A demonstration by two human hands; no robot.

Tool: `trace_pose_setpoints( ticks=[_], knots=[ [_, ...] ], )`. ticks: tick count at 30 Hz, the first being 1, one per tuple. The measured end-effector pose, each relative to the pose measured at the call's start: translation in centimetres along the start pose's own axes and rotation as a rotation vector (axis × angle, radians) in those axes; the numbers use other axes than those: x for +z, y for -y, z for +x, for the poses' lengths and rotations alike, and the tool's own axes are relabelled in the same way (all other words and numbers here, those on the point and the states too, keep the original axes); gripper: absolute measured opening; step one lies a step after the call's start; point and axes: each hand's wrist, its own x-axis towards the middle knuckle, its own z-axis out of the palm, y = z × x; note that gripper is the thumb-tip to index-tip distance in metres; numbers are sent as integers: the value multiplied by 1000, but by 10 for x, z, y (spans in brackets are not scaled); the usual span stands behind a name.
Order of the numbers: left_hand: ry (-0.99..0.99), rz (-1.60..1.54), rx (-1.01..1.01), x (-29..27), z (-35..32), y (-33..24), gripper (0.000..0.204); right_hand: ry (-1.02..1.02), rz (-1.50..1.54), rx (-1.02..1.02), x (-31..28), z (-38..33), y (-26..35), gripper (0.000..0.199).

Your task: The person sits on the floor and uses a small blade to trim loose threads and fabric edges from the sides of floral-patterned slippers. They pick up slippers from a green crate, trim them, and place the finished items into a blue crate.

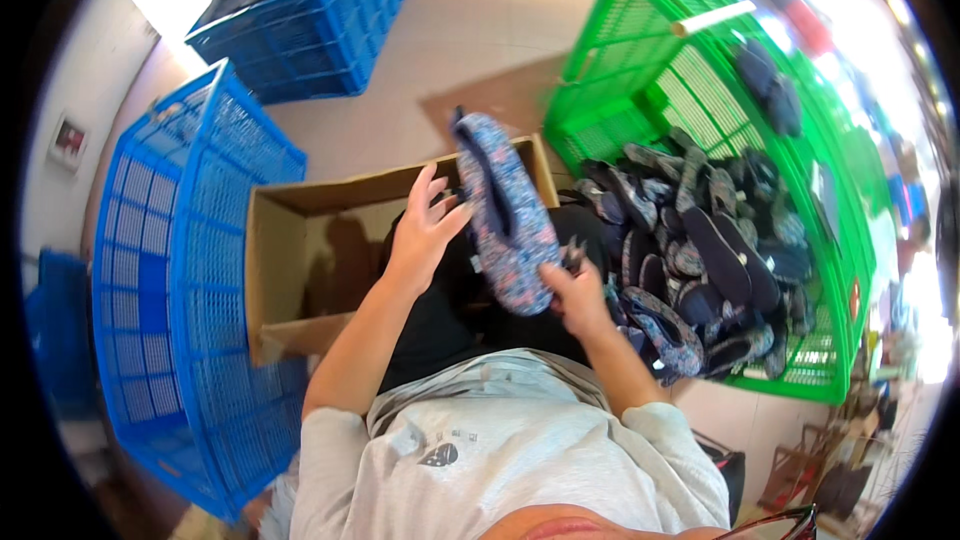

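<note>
Between both hands, a floral slipper (505, 215)

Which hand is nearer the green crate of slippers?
Right. The right hand grips the slipper's lower end, right beside the green crate. The left hand is on the slipper's far side, over the cardboard box.

Soft patterned cloth slipper (505, 215); matt cardboard box (290, 260); glossy plastic crates (180, 270).
</note>
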Motion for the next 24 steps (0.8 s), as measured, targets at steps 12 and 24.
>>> trace_pose_setpoints(
  ticks=[12, 24],
  knots=[
    [611, 1173, -34, -75, -64, -10, 68, 211, 26, 200, 36, -5, -62, 17],
    [464, 1442, 104, -51, -91, 5, 57, 180, 109, 320, 58, 20, -51, 19]
  ],
)
